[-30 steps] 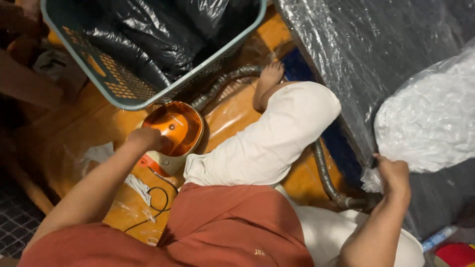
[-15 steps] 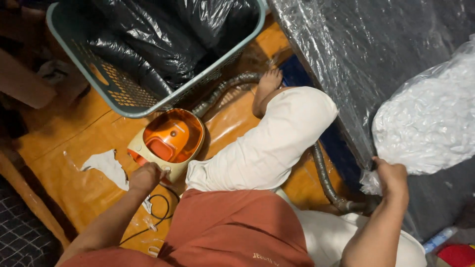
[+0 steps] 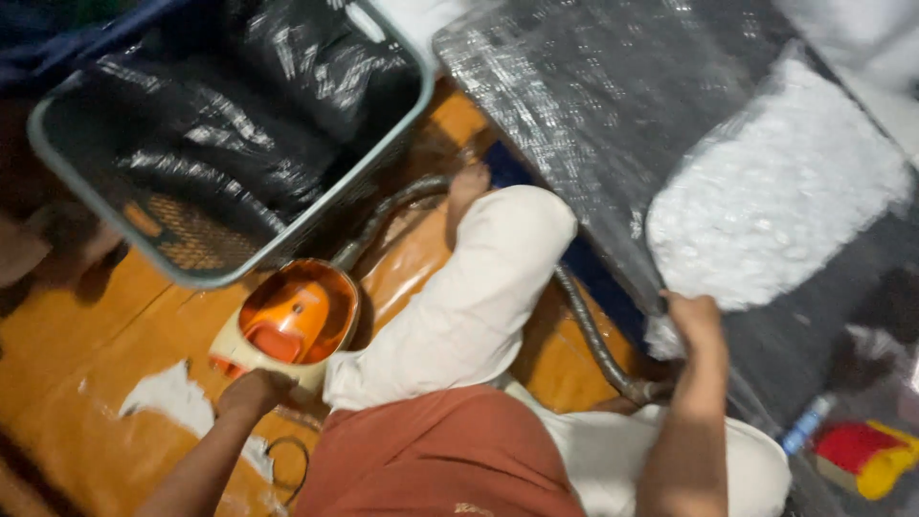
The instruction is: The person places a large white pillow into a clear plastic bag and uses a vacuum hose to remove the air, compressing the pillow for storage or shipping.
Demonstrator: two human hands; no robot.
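Note:
I sit on an orange floor point(image 3: 86, 335) with one knee bent. My left hand point(image 3: 254, 391) rests on the near edge of a small orange and cream vacuum cleaner point(image 3: 292, 321); whether it grips it is unclear in the blur. A grey ribbed hose point(image 3: 589, 335) runs from the cleaner behind my leg. My right hand point(image 3: 694, 321) is closed on the corner of a clear plastic bag point(image 3: 775, 191) full of white pieces, which lies on a plastic-covered dark surface point(image 3: 584, 105).
A teal laundry basket point(image 3: 287, 225) lined with black plastic stands beyond the vacuum. White paper scraps point(image 3: 172, 397) and a black cord point(image 3: 287, 450) lie on the floor at left. A bottle point(image 3: 804, 421) and a red and yellow object point(image 3: 866, 455) sit at the lower right.
My left hand moved from the top of the vacuum down to its near edge. The view swung and is now blurred. The right hand kept hold of the bag.

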